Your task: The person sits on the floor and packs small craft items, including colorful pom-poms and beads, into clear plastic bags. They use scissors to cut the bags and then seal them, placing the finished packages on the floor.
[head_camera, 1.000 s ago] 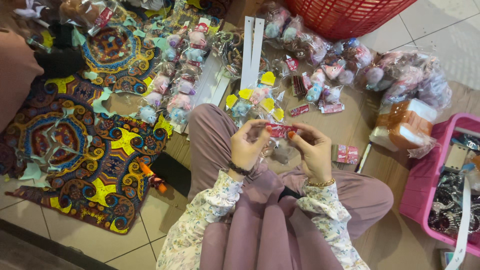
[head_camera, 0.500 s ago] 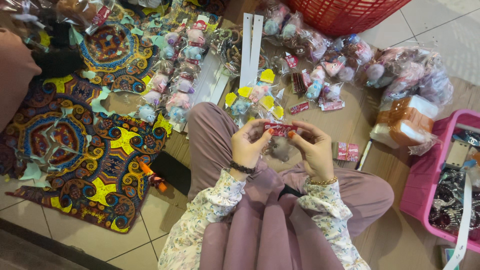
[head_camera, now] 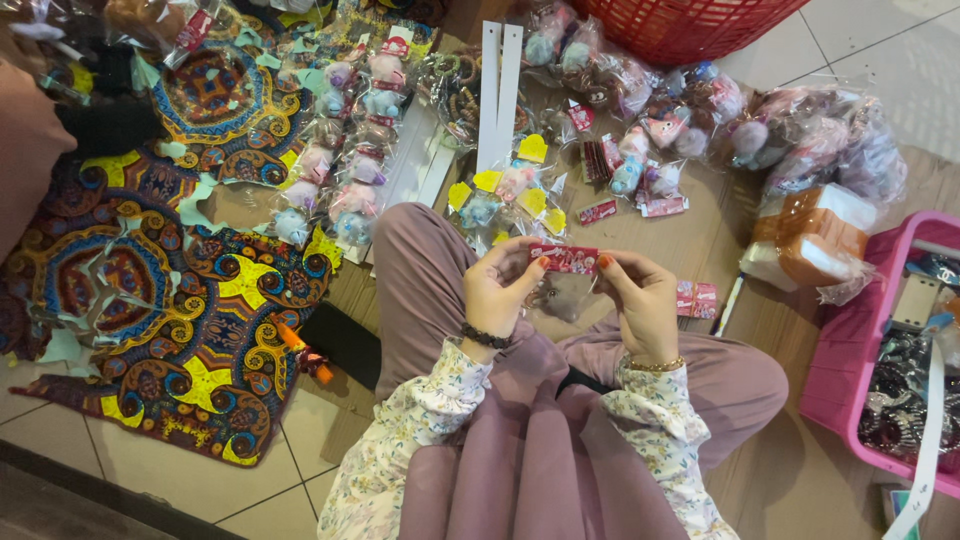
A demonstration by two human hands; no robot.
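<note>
Between two hands [head_camera: 570, 295], one packet [head_camera: 564, 280]

Glossy plastic, printed cloth, matt card, glazed tile.
Small clear bag [head_camera: 562, 290] is thin shiny plastic with a red printed paper header; just beyond it, packed toy bags [head_camera: 640, 120] show crinkly glossy film over soft plush. Well left of the small clear bag, patterned mat [head_camera: 150, 300] is matt woven cloth. Under it, cardboard sheet [head_camera: 650, 240] is dull brown. Pink crate [head_camera: 870, 350] on the right is smooth hard plastic. Floor tiles [head_camera: 200, 490] are smooth, faintly glossy.
</note>
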